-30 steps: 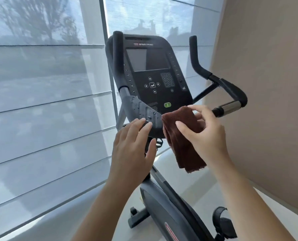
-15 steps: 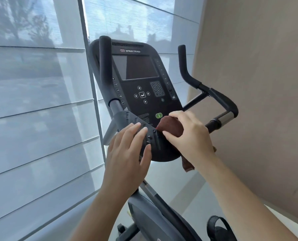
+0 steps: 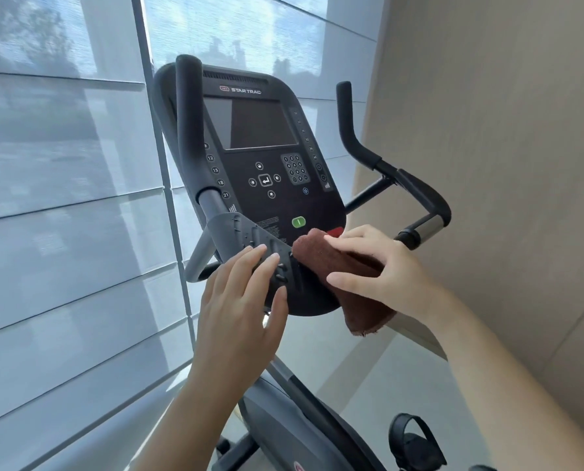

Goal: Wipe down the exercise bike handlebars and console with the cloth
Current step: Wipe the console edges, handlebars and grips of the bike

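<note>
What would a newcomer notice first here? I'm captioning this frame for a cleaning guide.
The black console fills the centre, its dark screen above the keypad. At its lower edge the right hand presses a brown cloth against it, just below the green button, while the left hand rests flat on the grey control panel. The right handlebar curves off toward the beige wall.
</note>
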A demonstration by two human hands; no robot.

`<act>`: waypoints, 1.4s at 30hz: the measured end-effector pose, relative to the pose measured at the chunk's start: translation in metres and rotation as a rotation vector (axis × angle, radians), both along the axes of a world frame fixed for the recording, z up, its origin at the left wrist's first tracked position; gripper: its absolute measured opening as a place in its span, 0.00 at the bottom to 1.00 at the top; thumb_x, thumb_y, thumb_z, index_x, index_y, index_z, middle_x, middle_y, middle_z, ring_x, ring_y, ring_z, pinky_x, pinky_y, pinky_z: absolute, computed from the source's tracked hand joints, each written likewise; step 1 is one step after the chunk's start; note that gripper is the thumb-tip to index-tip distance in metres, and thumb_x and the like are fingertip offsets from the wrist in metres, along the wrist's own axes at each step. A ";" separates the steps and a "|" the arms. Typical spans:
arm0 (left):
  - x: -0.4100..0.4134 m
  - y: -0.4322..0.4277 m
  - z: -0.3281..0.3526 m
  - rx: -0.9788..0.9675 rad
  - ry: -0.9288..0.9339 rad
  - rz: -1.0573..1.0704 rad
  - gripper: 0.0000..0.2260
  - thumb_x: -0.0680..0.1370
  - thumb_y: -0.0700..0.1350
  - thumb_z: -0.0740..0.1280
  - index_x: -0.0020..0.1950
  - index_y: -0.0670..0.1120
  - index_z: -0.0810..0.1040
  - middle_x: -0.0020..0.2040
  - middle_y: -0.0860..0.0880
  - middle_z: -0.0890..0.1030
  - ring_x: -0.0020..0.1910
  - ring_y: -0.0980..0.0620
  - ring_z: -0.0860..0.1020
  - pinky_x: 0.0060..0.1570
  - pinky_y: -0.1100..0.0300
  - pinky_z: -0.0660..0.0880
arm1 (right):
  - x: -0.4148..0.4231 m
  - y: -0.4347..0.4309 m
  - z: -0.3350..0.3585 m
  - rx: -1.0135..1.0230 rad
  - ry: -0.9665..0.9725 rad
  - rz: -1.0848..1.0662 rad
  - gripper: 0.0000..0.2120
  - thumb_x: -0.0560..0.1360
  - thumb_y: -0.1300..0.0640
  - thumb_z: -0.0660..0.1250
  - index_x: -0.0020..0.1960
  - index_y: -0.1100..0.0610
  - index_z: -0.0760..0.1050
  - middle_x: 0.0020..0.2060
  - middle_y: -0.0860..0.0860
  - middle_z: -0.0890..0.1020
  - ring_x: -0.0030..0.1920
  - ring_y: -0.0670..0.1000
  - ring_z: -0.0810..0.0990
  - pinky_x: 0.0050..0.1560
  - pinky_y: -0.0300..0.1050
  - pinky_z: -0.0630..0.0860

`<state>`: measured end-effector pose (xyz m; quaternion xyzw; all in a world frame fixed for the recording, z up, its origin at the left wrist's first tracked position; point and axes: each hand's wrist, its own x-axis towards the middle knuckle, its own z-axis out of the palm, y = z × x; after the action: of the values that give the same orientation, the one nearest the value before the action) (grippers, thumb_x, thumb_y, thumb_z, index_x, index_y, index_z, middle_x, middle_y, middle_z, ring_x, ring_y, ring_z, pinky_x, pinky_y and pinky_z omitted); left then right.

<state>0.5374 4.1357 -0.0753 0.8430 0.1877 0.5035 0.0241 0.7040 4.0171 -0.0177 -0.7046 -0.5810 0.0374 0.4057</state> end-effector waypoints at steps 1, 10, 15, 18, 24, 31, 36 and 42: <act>-0.001 0.001 0.000 -0.005 -0.003 0.004 0.17 0.77 0.48 0.58 0.59 0.40 0.77 0.60 0.43 0.77 0.61 0.46 0.71 0.62 0.54 0.65 | 0.003 0.001 0.002 -0.070 -0.001 0.043 0.18 0.68 0.44 0.71 0.57 0.37 0.75 0.56 0.37 0.72 0.61 0.44 0.70 0.63 0.46 0.70; -0.009 0.004 -0.008 -0.026 0.003 0.084 0.18 0.77 0.49 0.57 0.59 0.40 0.77 0.60 0.43 0.77 0.60 0.43 0.74 0.59 0.46 0.71 | -0.023 0.013 -0.033 0.088 -0.250 0.001 0.31 0.68 0.40 0.64 0.69 0.35 0.58 0.68 0.40 0.63 0.65 0.39 0.64 0.60 0.32 0.64; -0.012 0.015 -0.012 -0.026 0.019 0.098 0.20 0.77 0.52 0.58 0.61 0.40 0.75 0.63 0.42 0.75 0.63 0.44 0.72 0.60 0.43 0.71 | -0.034 0.024 -0.041 0.309 -0.347 -0.098 0.26 0.70 0.47 0.64 0.67 0.47 0.68 0.62 0.53 0.73 0.59 0.53 0.74 0.57 0.48 0.75; -0.016 0.029 -0.013 -0.017 0.060 0.084 0.25 0.79 0.57 0.55 0.64 0.40 0.72 0.66 0.43 0.73 0.66 0.47 0.68 0.66 0.50 0.63 | -0.033 0.038 -0.023 0.280 -0.277 -0.050 0.25 0.69 0.49 0.64 0.66 0.48 0.71 0.58 0.51 0.75 0.57 0.49 0.74 0.58 0.44 0.74; -0.017 0.037 -0.010 -0.034 0.104 0.037 0.30 0.78 0.62 0.52 0.66 0.38 0.71 0.67 0.43 0.71 0.66 0.49 0.66 0.67 0.60 0.55 | -0.031 0.045 -0.009 0.113 -0.319 0.000 0.26 0.68 0.51 0.65 0.66 0.45 0.70 0.57 0.52 0.74 0.54 0.52 0.75 0.55 0.43 0.73; -0.019 0.041 -0.009 -0.021 0.097 0.010 0.31 0.77 0.63 0.53 0.65 0.38 0.72 0.67 0.43 0.72 0.65 0.49 0.67 0.65 0.60 0.58 | -0.025 0.002 -0.018 0.105 -0.318 0.086 0.24 0.67 0.51 0.63 0.63 0.44 0.72 0.55 0.48 0.76 0.53 0.45 0.75 0.55 0.33 0.71; -0.018 0.044 -0.010 -0.044 0.098 0.020 0.34 0.76 0.66 0.52 0.66 0.39 0.71 0.68 0.44 0.71 0.65 0.49 0.68 0.64 0.57 0.64 | -0.013 0.065 0.029 0.234 -0.209 0.074 0.26 0.69 0.57 0.70 0.65 0.47 0.71 0.55 0.50 0.78 0.54 0.41 0.74 0.58 0.27 0.65; -0.018 0.050 -0.012 0.023 0.069 -0.011 0.32 0.77 0.63 0.56 0.65 0.37 0.72 0.66 0.42 0.73 0.64 0.48 0.69 0.64 0.57 0.64 | -0.019 0.109 0.023 0.004 -0.146 0.216 0.24 0.70 0.56 0.70 0.64 0.42 0.71 0.55 0.49 0.74 0.56 0.44 0.73 0.61 0.35 0.66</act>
<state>0.5189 4.1856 -0.0873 0.8611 0.1779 0.4762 0.0110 0.6849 4.1265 0.0049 -0.6379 -0.6815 0.0284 0.3575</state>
